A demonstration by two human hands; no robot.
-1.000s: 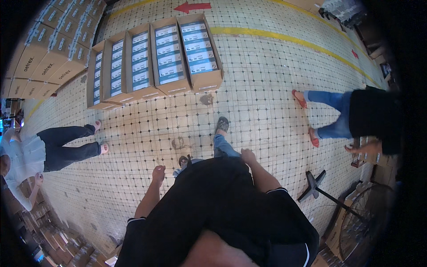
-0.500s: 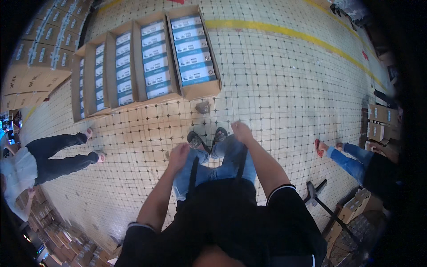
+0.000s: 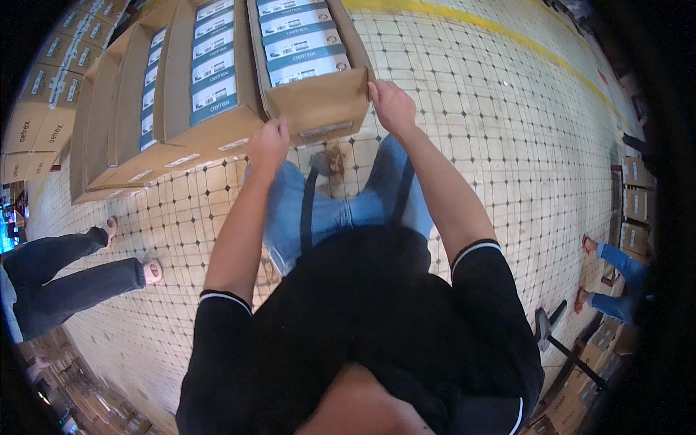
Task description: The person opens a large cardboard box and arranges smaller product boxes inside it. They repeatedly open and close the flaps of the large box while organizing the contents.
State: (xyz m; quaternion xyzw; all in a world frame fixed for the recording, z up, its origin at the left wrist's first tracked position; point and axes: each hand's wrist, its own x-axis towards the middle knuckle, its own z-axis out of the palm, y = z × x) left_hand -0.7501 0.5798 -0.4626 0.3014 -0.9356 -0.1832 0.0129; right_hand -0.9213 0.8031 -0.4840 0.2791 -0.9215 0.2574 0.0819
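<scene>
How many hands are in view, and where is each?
2: left hand at the near left corner of the rightmost open carton, right hand at its near right corner. Others may be hidden.

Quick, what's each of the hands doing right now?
Left hand: curled at the near left corner of the rightmost open carton; its grip can't be told.
Right hand: closed on that carton's near right corner.

A dark patch [image 3: 334,162] marked the pale tiled floor [image 3: 507,159], dotted with small dark shapes. Beyond the patch ran a yellow stripe [image 3: 464,19]; well left of the patch stood stacked cartons [image 3: 38,119] and a blue glow [image 3: 10,226]; well right, more cartons [image 3: 636,205].
</scene>
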